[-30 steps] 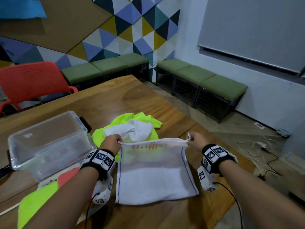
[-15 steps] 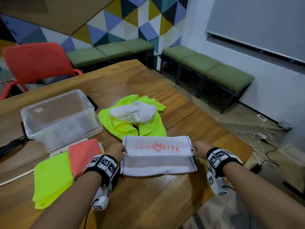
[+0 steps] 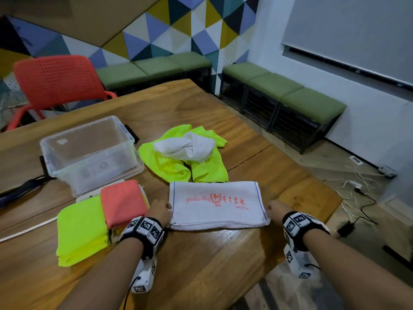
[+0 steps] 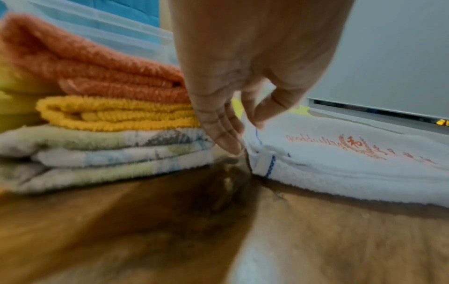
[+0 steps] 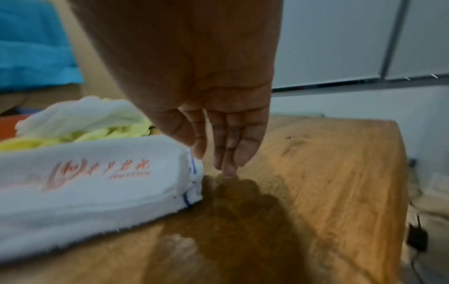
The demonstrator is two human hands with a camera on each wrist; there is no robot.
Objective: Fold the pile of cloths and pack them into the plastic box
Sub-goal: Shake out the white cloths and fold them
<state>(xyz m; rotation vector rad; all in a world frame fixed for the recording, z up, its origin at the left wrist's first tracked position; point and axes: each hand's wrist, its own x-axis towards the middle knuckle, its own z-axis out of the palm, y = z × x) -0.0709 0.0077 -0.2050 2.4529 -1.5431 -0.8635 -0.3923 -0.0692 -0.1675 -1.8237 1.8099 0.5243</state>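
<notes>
A white towel (image 3: 218,204) with red print lies folded flat on the wooden table (image 3: 201,265) in front of me. My left hand (image 3: 159,212) is at its left end. In the left wrist view its straight fingers (image 4: 226,138) point down beside the towel (image 4: 340,159) and the thumb touches the top layer. My right hand (image 3: 276,210) is at the right end, its fingers (image 5: 230,153) straight, tips on the wood just beside the towel (image 5: 85,182). The clear plastic box (image 3: 89,151) stands at the back left. An unfolded neon-green and white pile (image 3: 185,153) lies behind the towel.
A stack of folded cloths, a coral one (image 3: 123,202) on top and a neon-yellow one (image 3: 81,229) beside it, sits left of my left hand. A red chair (image 3: 58,83) stands behind the table. The table's right edge (image 3: 330,198) is close to my right hand.
The towel's far edge was brought toward me and laid down, so it is folded in half. Both hands have let go of the corners and now sit at its short ends.
</notes>
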